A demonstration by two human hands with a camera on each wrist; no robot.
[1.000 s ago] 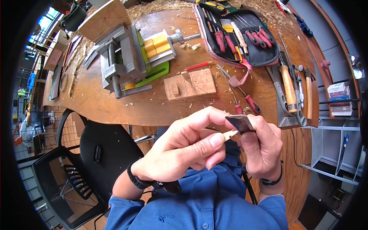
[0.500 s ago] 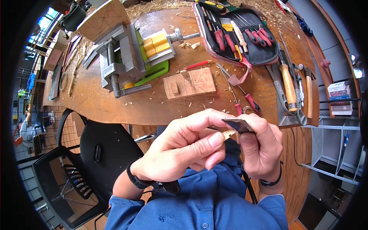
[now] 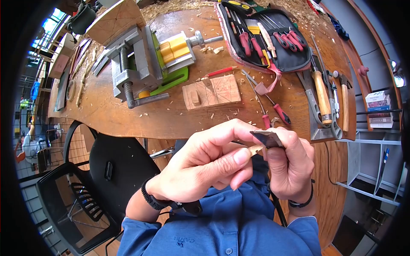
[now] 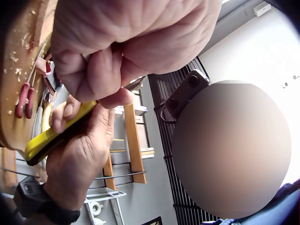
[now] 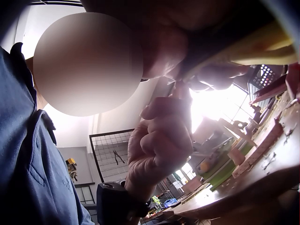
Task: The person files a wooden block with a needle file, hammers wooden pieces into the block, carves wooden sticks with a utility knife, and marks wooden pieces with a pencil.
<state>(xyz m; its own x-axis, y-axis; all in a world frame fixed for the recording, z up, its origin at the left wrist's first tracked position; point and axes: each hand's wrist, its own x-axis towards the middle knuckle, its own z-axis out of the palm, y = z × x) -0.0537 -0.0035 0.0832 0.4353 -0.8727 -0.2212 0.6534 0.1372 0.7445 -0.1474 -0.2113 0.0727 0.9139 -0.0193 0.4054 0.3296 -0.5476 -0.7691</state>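
Your left hand (image 3: pixel 205 166) is pinching a wood piece (image 3: pixel 256 150); your right hand (image 3: pixel 292 164) is gripping a knife, its yellow handle (image 4: pixel 41 143) showing from the left wrist, its blade (image 3: pixel 269 138) lying flatter than before.

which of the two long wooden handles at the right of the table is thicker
The left handle, nearer the tool case. It is plainly fatter than the slim handle to its right.

Head view bright, fisheye-bowed, black-cornered; right wrist view dim, backlit by glaring window (image 5: pixel 219 107)
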